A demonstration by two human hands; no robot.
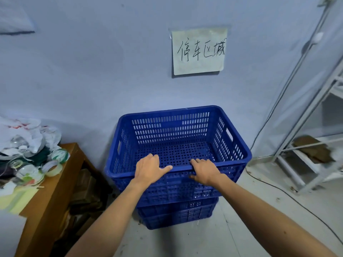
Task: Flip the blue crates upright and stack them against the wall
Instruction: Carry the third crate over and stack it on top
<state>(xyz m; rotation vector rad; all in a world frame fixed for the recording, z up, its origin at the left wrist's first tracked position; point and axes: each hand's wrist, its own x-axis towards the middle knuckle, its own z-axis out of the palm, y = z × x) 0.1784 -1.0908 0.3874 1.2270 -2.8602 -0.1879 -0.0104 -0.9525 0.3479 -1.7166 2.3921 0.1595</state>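
A stack of blue perforated crates stands against the pale wall [92, 80]. The top crate [178, 138] is upright and empty, its open side facing up. At least two more crates [176, 214] sit nested beneath it. My left hand [150, 168] rests on the top crate's near rim, fingers curled over the edge. My right hand [205, 170] grips the same rim a little to the right, thumb on the outer face.
A wooden table [55, 191] at the left holds tape rolls [55, 164] and plastic bags. A white metal shelf frame [306, 145] stands at the right with a black cable [297, 199] on the floor. A handwritten paper sign [199, 51] hangs above the crates.
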